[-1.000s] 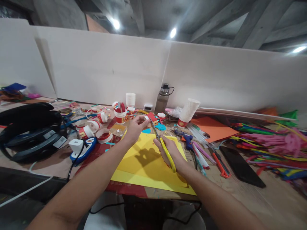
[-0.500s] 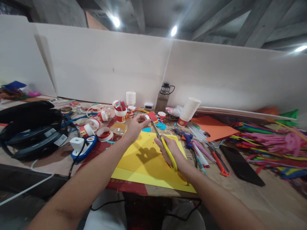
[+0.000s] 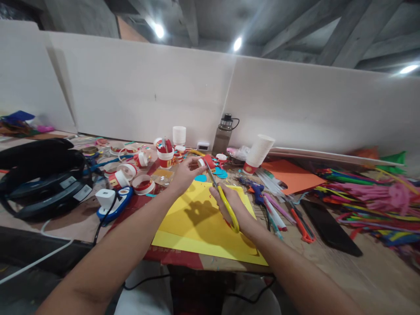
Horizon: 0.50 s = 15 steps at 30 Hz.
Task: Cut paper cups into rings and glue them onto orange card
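Yellow paper: the landmark; this yellow paper (image 3: 200, 245) lies on the tabletop (image 3: 331, 280) in front of the person, under both forearms.
Red cup: the small red cup (image 3: 208, 162), white at one end, shows at the paper's far edge; a shadow on the paper suggests it is held up in the air.
Left hand: this hand (image 3: 185, 175), over the paper's far left corner, has its fingers pinched on the white end of the cup, nearly together.
Right hand: this hand (image 3: 231, 205), over the paper's right half, is curled around the yellow handles of the scissors (image 3: 229, 209); how far the handles are spread cannot be told.
Blades to cup: the scissors' long axis runs from the paper's right half forward and leftward, tips at the cup; whether the blades stand parted is too small to tell.
Nearer hand: the left touches the cup; the right sits back over the paper, a blade's length off.
Blue discs: the discs (image 3: 220, 173) lie just beyond the paper's far edge.
Glue gun: the gun (image 3: 257, 190) lies just right of the paper.
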Available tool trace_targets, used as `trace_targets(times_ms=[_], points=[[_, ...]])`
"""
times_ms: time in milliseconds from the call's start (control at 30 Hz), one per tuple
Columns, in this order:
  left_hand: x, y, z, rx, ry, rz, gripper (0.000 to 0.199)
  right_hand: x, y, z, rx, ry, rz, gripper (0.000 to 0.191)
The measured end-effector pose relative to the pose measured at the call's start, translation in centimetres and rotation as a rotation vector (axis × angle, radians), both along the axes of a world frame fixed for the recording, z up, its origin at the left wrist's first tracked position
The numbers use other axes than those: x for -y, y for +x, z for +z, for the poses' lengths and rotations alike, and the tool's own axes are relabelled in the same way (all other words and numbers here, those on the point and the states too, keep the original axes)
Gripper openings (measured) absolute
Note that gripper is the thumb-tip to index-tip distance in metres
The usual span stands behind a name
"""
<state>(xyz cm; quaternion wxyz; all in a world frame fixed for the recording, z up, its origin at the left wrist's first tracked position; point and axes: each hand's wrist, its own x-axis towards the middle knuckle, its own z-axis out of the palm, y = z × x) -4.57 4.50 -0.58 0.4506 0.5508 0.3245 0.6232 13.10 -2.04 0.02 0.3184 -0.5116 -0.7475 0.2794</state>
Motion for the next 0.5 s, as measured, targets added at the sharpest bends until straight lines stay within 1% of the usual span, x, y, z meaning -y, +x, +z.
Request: trace_targets(times_ms=[133,300,367,433,500], points=[[0.13,0.08,0.15,0.005,0.006,0.008,0.043,0.36,0.06,-0.02,-0.043,-0.037,-0.001,0.024],[0.28,0.31,0.16,0.038,0.000,0.016,0.048,0.52,0.44,-0.11,-0.067,-0.064,-0.013,0.026],[0.47,0.45,0.33,0.102,-0.065,-0.007,0.048,0.47,0.57,-0.01,-0.050,-0.052,0.000,0.027],[0.70,0.58,0.60,0.168,-0.157,-0.059,0.043,0.41,0.67,0.13,-0.010,-0.018,0.008,0.030],[0.86,0.69,0.85,0.197,-0.202,-0.106,0.039,0.36,0.73,0.27,0.023,0.023,0.004,0.031]])
